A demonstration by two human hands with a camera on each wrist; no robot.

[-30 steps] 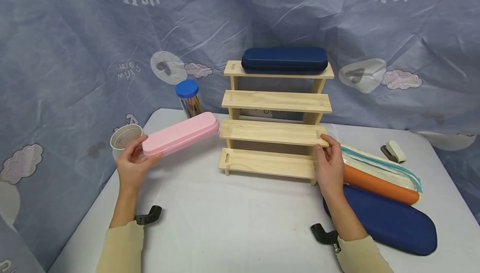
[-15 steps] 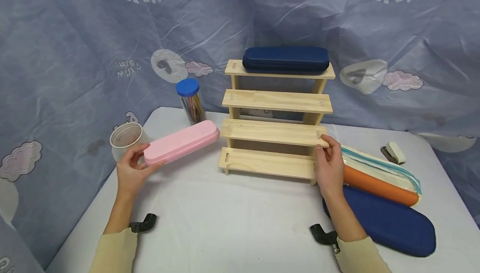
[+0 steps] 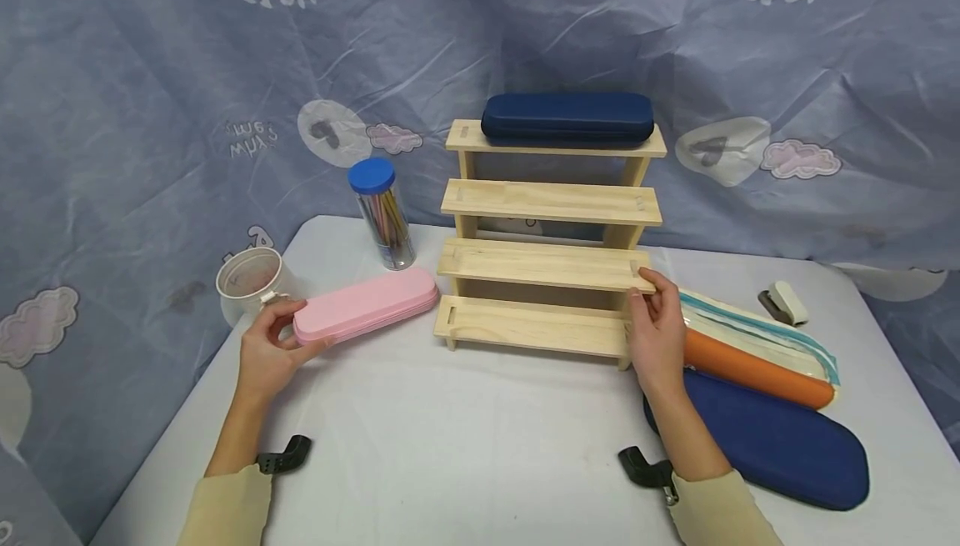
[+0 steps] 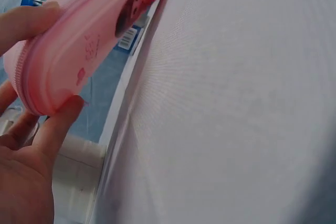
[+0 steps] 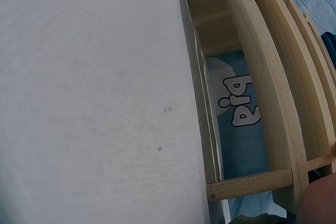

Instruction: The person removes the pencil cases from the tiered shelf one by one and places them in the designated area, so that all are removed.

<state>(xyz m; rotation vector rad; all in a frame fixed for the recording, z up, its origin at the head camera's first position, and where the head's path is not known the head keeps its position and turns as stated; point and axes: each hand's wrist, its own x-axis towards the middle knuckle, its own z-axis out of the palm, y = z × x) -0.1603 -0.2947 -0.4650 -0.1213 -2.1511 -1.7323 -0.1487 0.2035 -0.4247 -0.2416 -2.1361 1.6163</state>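
Observation:
A pink zippered pencil case [image 3: 367, 306] is pinched at its near-left end by my left hand [image 3: 272, 353], thumb on one side and fingers on the other. In the left wrist view the case [image 4: 79, 51] shows a zip and a printed picture on its side. A four-step wooden shelf [image 3: 547, 206] stands upright to the right of the case. My right hand [image 3: 656, 338] grips the right end of its second step from the bottom. A dark blue hard case [image 3: 567, 119] lies on the top step. In the right wrist view only part of the right hand [image 5: 321, 200] shows.
A clear jar with a blue lid [image 3: 386, 217] holds pencils behind the pink case. A white cup [image 3: 251, 279] stands beside the left hand. On the right lie an orange and clear pouch [image 3: 757, 358], a large blue case [image 3: 780, 446] and a stapler [image 3: 784, 304].
My left hand has lowered the pink pencil case toward the table, uncovering more of the pencil jar. The right hand stays at the shelf.

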